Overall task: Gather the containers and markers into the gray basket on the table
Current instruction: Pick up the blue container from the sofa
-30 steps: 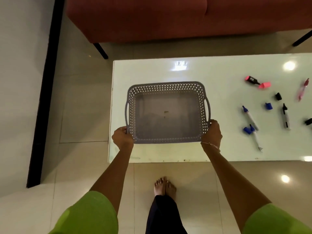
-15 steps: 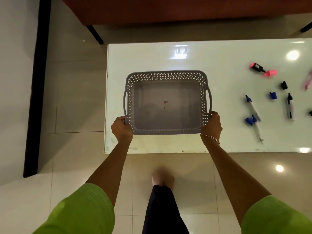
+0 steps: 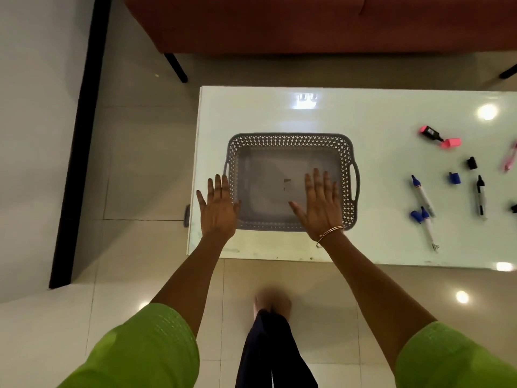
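Table (image 3: 391, 247) glossy white, gray basket (image 3: 291, 141) on it, tiled floor (image 3: 140, 177), red sofa (image 3: 279, 23) behind

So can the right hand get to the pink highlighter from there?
Probably yes. The right hand is open and empty over the basket, and the bare table between it and the highlighter holds nothing in the way.

The basket (image 3: 291, 141) sits on the table (image 3: 377, 121) near its left end, in front of you. Your left hand (image 3: 218, 208) is over its left wall, your right hand (image 3: 321, 203) over its inside. Markers (image 3: 423, 196) and caps (image 3: 455, 177) lie scattered well to the right. A sofa (image 3: 279, 23) stands behind the table.
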Demonstrator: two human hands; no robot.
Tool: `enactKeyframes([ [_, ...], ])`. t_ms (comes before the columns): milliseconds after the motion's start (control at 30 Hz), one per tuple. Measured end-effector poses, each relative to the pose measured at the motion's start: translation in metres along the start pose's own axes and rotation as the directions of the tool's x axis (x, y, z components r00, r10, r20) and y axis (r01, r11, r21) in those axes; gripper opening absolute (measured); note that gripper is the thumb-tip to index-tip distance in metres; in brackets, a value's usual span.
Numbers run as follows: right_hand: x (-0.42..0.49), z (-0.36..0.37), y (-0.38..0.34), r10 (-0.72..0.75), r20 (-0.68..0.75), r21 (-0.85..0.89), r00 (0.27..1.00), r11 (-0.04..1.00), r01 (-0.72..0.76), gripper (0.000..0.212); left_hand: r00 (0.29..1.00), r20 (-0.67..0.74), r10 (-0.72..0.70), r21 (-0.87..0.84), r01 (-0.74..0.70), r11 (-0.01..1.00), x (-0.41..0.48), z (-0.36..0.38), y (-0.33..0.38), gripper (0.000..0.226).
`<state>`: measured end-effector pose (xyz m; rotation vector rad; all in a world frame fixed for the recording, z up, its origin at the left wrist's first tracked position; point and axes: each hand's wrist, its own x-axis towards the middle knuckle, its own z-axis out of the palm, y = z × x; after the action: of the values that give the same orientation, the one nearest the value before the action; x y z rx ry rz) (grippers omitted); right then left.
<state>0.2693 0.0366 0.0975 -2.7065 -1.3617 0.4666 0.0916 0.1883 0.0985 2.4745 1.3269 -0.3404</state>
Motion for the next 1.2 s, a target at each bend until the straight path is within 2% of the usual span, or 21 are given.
enactKeyframes([
  [267, 0.044, 0.001, -0.113, -0.168, 0.111, 0.039, 0.979, 0.986, 0.165, 0.083, 0.999, 0.009, -0.033, 0.066, 0.033, 0.997, 0.019, -0.034, -0.073, 0.066],
  [467, 0.099, 0.001, -0.210, -0.231, 0.072, 0.075, 0.970, 0.971, 0.226, 0.073, 1.000, -0.008, -0.017, 0.090, 0.018, 0.996, 0.074, -0.076, -0.156, 0.066],
  [733, 0.172, -0.010, -0.335, -0.039, -0.005, 0.096, 0.999, 0.995, 0.039, 0.084, 0.988, 0.009, 0.157, 0.179, -0.156, 0.971, 0.160, -0.155, -0.257, 0.067],
  [867, 0.216, -0.018, -0.376, 0.016, -0.039, 0.103, 0.999, 0.995, -0.012, 0.084, 0.976, 0.002, 0.218, 0.210, -0.213, 0.954, 0.208, -0.196, -0.286, 0.067],
  [1033, 0.289, -0.035, -0.399, 0.060, -0.075, 0.076, 0.995, 0.996, -0.054, 0.083, 0.965, 0.009, 0.263, 0.207, -0.259, 0.943, 0.281, -0.236, -0.291, 0.066],
  [1200, 0.389, -0.065, -0.388, 0.087, -0.110, 0.096, 0.990, 0.992, -0.076, 0.076, 0.946, -0.005, 0.325, 0.192, -0.318, 0.928, 0.384, -0.273, -0.271, 0.066],
])
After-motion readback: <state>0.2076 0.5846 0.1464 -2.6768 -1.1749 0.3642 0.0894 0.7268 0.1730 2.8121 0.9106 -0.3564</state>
